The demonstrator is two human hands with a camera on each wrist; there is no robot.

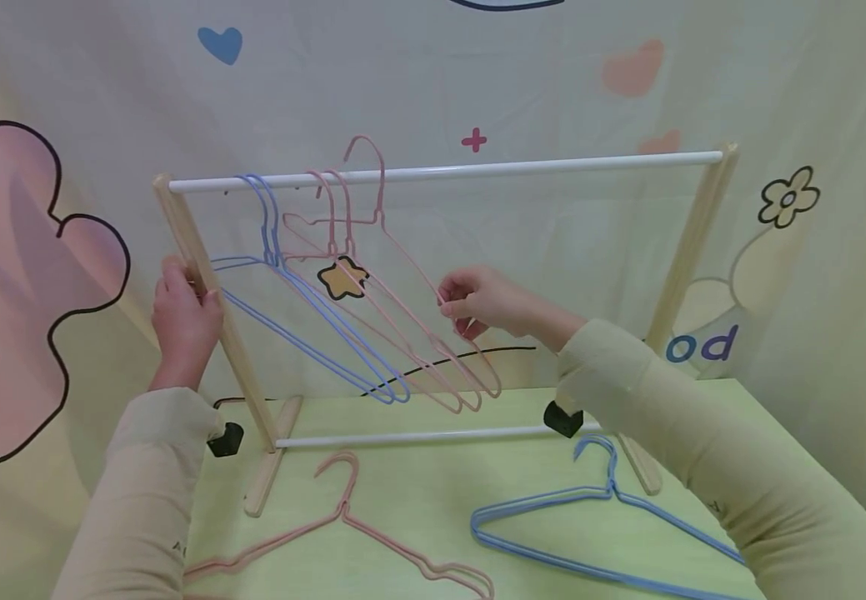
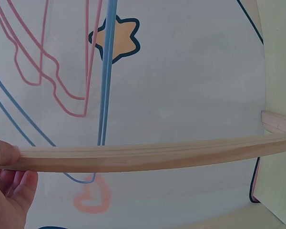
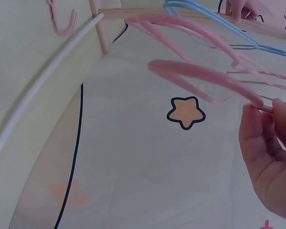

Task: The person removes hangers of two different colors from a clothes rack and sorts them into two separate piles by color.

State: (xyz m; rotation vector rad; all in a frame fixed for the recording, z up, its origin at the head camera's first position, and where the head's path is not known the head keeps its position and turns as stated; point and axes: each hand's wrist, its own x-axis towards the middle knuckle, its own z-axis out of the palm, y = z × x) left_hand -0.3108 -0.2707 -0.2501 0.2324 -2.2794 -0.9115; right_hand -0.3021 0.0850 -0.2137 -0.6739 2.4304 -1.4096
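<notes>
My right hand (image 1: 496, 300) pinches one sloping side of a pink clothes hanger (image 1: 382, 190). Its hook stands above the white top rail (image 1: 553, 169) of a small clothes rack, and I cannot tell whether it touches the rail. In the right wrist view, thumb and fingers meet on the pink hanger (image 3: 205, 74). At the left, my left hand (image 1: 187, 321) grips the rack's wooden post (image 1: 247, 375); the left wrist view shows the thumb and fingers around that post (image 2: 133, 160). Two blue hangers (image 1: 276, 221) and two pink hangers (image 1: 347, 217) hang on the rail's left part.
Below the rack, pink hangers (image 1: 387, 537) lie at the front left of the pale green table (image 1: 417, 492), blue hangers (image 1: 545, 500) at the front right. A lower white bar (image 1: 433, 437) joins the wooden feet. The right post (image 1: 691, 242) stands beyond my right arm. A printed curtain hangs behind.
</notes>
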